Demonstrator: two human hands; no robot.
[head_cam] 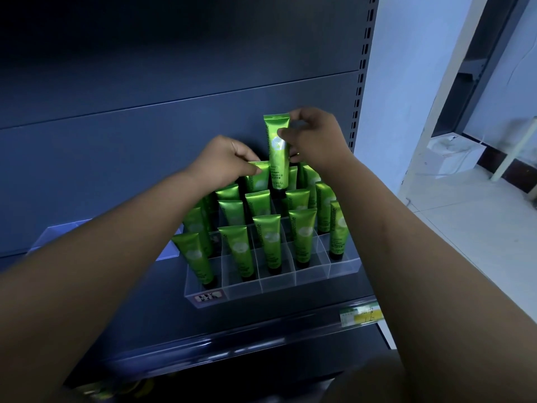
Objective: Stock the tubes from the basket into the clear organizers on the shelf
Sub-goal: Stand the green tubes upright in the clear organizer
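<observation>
A clear tiered organizer [311,276] stands on the dark shelf [261,324], its compartments holding several upright green tubes [268,242]. My right hand [315,138] pinches one green tube [277,152] upright above the back row, cap end down. At the back left, my left hand [225,161] grips the top of another green tube [258,177] standing in the organizer. The front right compartment shows no tube. The basket shows only as a blur of yellow-green at the bottom left [116,389].
A second clear organizer [58,231] sits left of the first, partly behind my left forearm. A price label [360,314] is on the shelf's front rail. The shelf's slotted upright [361,71] bounds the right side. White floor and a white box [454,154] lie beyond it.
</observation>
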